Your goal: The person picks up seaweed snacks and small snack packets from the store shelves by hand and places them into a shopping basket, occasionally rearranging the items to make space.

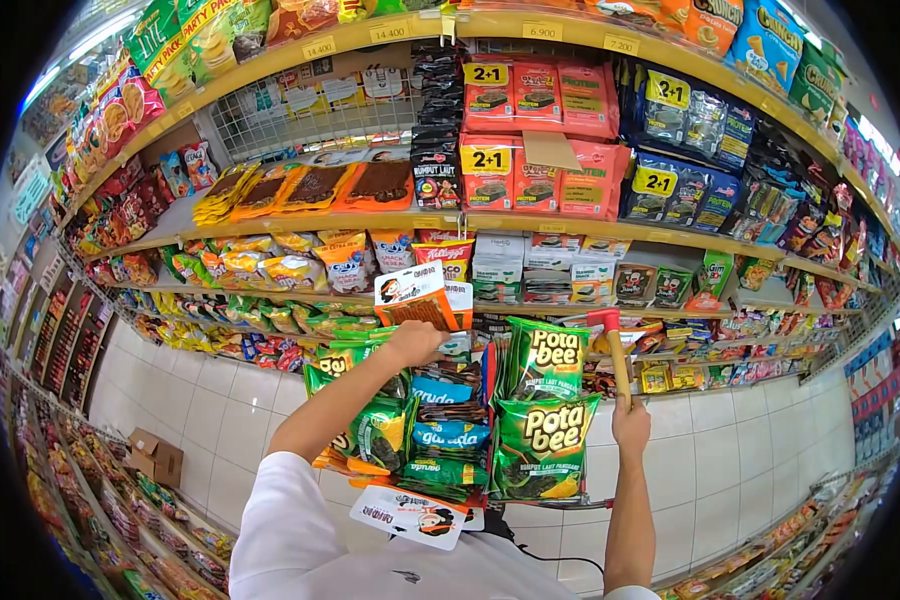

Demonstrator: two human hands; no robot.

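Left hand (pixel 413 343), frame centre, fingers closed around the lower edge of a flat snack pack (pixel 422 296), held up in front of the shelves. Pack is white and orange, tilted slightly, with a small cartoon face at its upper left and a brown textured picture across the middle; small print not readable. It sits just above the loaded trolley and overlaps the edge of the middle shelf (pixel 530 226) behind it. Right hand (pixel 631 420), right of centre, wrapped shut on the trolley handle (pixel 615 352), a yellowish bar with a red end cap at the top. Trolley is piled with bags: two green Potabee bags (pixel 543 432) stacked in the centre, blue and green Garuda packs (pixel 450 432) just to their left, more green bags under the left forearm. A second white card-like pack (pixel 410 513) with the same cartoon face lies at the bottom centre, near the person's white sleeve (pixel 280 520). Shelves behind hold red boxes with yellow 2+1 tags (pixel 486 74) upper centre, dark blue bags upper right, orange flat packs (pixel 315 187) upper left. Cardboard box (pixel 156 456) on the white tiled floor at lower left.
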